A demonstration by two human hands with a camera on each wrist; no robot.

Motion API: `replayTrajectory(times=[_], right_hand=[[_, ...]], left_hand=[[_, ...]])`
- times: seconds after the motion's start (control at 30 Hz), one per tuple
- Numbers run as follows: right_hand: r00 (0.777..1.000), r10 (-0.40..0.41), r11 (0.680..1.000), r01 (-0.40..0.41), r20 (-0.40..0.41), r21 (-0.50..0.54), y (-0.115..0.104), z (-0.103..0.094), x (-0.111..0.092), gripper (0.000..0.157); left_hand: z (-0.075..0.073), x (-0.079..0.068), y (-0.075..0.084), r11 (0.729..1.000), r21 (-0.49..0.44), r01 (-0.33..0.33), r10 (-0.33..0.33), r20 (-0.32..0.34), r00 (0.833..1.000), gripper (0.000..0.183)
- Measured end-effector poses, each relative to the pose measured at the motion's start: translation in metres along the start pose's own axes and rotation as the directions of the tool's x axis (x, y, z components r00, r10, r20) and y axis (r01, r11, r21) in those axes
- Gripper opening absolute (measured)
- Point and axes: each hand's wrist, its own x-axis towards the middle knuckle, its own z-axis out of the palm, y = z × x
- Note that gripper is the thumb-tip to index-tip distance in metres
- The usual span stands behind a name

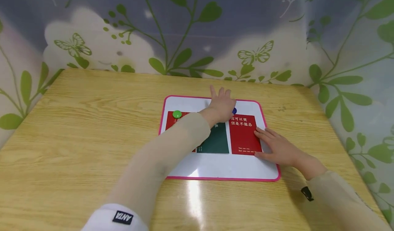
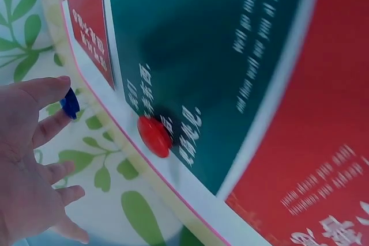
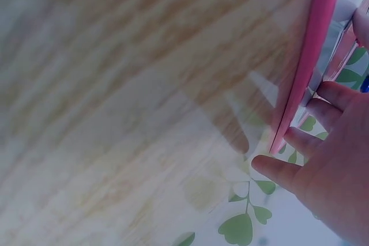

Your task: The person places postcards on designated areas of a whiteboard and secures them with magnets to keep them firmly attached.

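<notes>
A whiteboard (image 1: 221, 167) with a pink rim lies on the table, bearing two red cards and a dark green card (image 1: 215, 143) between them. My left hand (image 1: 222, 105) is over the board's top edge, pinching a blue magnet (image 2: 70, 104) between thumb and forefinger, close to the top of the right red card (image 1: 243, 137). On that card's right edge rest the fingertips of my right hand (image 1: 280, 149), its fingers extended. A red magnet (image 2: 154, 136) sits at the green card's top edge. The left red card (image 1: 170, 121), partly hidden by my left sleeve, carries a green magnet (image 1: 176, 114).
The wooden table (image 1: 92, 121) extends around the board on every side. Behind it and at the right hangs a curtain (image 1: 209, 32) printed with leaves and butterflies, meeting the table's far edge. My left forearm crosses the board's left half.
</notes>
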Motion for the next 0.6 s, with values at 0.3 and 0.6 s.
replayTrajectory(times=[0.3,0.6], right_hand=[[1.0,0.0,1.0,0.0,-0.003,0.002,-0.001,0.0,0.0,0.082],[1.0,-0.008,1.0,0.008,-0.007,-0.007,-0.002,0.0,-0.001,0.08]], left_hand=[[0.007,0.012,0.018,0.999,0.049,-0.005,0.003,0.051,0.999,0.052],[0.011,0.018,0.024,1.0,0.018,-0.019,0.018,0.057,0.998,0.049]])
